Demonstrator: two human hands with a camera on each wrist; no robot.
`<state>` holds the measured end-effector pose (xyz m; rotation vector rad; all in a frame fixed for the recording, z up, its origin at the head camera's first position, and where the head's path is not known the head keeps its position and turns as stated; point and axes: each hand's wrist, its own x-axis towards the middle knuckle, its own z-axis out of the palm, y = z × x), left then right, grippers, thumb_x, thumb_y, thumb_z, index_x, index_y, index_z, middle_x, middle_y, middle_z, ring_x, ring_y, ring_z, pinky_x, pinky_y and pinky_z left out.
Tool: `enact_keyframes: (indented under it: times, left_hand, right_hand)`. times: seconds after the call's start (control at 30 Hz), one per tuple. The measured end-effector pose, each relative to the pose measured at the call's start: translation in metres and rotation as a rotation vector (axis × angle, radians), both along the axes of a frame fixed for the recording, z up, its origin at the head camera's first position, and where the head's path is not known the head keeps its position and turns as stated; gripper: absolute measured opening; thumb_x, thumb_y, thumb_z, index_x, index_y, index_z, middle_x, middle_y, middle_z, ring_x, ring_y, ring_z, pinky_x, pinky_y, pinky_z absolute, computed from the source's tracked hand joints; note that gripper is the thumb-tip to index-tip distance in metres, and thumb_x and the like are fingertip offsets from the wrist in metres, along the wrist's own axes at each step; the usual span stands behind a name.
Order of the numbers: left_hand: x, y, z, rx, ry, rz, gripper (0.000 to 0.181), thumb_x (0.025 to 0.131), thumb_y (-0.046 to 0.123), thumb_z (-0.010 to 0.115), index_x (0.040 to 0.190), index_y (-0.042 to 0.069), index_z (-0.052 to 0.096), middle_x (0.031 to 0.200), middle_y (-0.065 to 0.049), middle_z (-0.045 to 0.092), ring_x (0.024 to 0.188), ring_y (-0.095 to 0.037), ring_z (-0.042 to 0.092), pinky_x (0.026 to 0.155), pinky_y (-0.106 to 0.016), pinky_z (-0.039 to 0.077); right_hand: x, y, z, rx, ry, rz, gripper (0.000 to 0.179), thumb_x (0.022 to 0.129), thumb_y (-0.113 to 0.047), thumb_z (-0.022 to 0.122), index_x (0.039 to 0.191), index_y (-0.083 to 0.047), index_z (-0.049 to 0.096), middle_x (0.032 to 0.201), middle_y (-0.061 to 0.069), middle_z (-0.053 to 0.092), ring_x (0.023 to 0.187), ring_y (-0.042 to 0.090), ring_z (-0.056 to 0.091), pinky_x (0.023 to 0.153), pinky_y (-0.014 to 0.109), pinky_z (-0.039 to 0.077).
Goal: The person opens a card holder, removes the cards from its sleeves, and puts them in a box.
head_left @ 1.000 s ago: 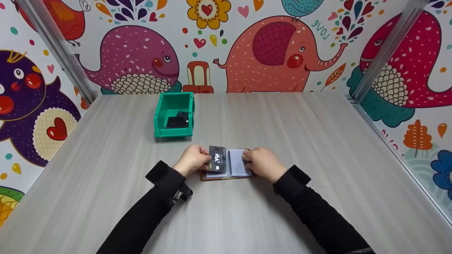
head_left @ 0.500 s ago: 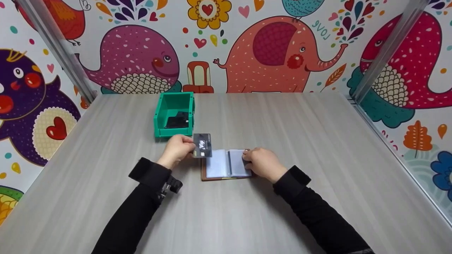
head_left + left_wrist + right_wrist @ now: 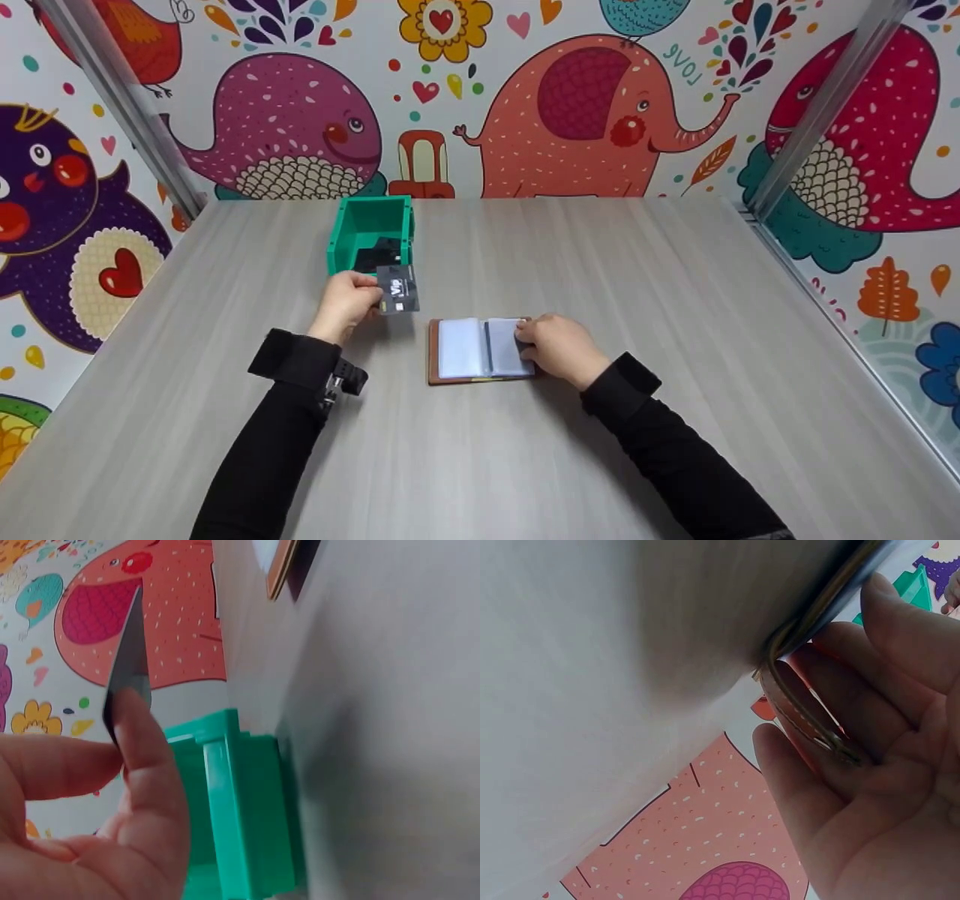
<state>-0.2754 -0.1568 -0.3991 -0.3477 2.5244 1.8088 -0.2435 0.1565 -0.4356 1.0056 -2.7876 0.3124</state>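
Note:
My left hand (image 3: pixel 344 304) pinches a dark grey card marked "Vip" (image 3: pixel 397 290) between thumb and fingers, just in front of the green bin and overlapping its front wall in the head view. Seen edge-on in the left wrist view, the card (image 3: pixel 129 664) stands upright from the fingertips. A brown card holder (image 3: pixel 459 350) lies spread on the table, its clear plastic sleeves showing. At its right edge my right hand (image 3: pixel 564 349) grips the cover, thumb on top and fingers beneath. The right wrist view shows a brown strap (image 3: pixel 802 709) among those fingers.
The green bin (image 3: pixel 373 214) stands on the table behind my left hand, with black cards (image 3: pixel 373 257) inside. Patterned walls (image 3: pixel 570 112) with metal corner posts (image 3: pixel 825 112) enclose the table's back and sides.
The left hand has lifted the card away from over the holder's left page and carried it left and back to the bin's front. The right hand has stayed on the holder.

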Motion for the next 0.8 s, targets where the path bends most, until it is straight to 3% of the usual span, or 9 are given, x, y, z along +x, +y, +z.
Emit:
enact_keyframes:
  times: [0.2,0.37,0.57,0.8]
  left_hand:
    - [-0.005,-0.009,0.003,0.029,-0.001,0.067,0.033,0.091,-0.005,0.053,0.123,-0.015,0.051,0.105,-0.017,0.051,0.061,-0.01,0.05,0.055,-0.022,0.046]
    - [-0.011,-0.014,0.006,0.004,0.022,0.126,0.033,0.091,-0.002,0.054,0.122,-0.014,0.053,0.107,-0.017,0.053,0.063,-0.01,0.053,0.057,-0.021,0.048]
    - [-0.019,-0.016,0.011,-0.078,0.049,0.184,0.033,0.092,0.0,0.053,0.123,-0.01,0.058,0.115,-0.02,0.057,0.083,-0.02,0.057,0.064,-0.021,0.049]
    - [-0.029,-0.02,0.014,-0.232,0.067,0.244,0.037,0.091,0.004,0.049,0.125,-0.006,0.061,0.125,-0.023,0.06,0.111,-0.033,0.054,0.09,-0.038,0.045]
  right_hand:
    - [0.001,0.0,0.0,-0.003,-0.01,0.0,0.019,0.077,-0.005,0.081,0.095,-0.004,0.076,0.11,0.012,0.072,0.083,0.032,0.067,0.071,0.044,0.054]
    - [0.001,0.0,0.0,-0.005,-0.007,0.002,0.018,0.077,-0.005,0.081,0.094,-0.003,0.076,0.11,0.012,0.072,0.084,0.032,0.067,0.071,0.044,0.054]
    - [0.0,0.0,-0.001,-0.005,0.011,0.011,0.013,0.076,-0.005,0.081,0.086,-0.005,0.073,0.108,0.011,0.072,0.08,0.032,0.067,0.068,0.044,0.054]
    - [0.0,0.0,-0.001,0.003,0.007,0.007,0.014,0.077,-0.006,0.081,0.09,-0.005,0.075,0.109,0.011,0.072,0.081,0.031,0.067,0.07,0.043,0.054]
